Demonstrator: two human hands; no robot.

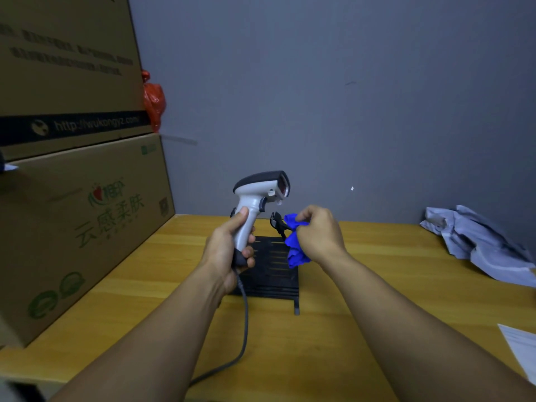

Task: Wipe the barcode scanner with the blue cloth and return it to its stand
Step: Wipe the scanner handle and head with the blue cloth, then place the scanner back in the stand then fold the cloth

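My left hand (229,250) grips the handle of the white and dark grey barcode scanner (261,190), holding it upright above the table with its window facing right. A grey cable (243,320) runs from the handle down toward me. My right hand (317,232) is closed on the bunched blue cloth (294,242), just right of the scanner and a little apart from it. The black stand (272,274) lies flat on the table beneath both hands, its cradle arm (277,221) rising behind the cloth.
Two stacked cardboard boxes (87,216) fill the left side, with a red plastic bag (153,101) behind them. A crumpled grey cloth (481,242) lies at the right on the wooden table (377,285). White paper (522,349) lies at the right edge. A grey wall stands behind.
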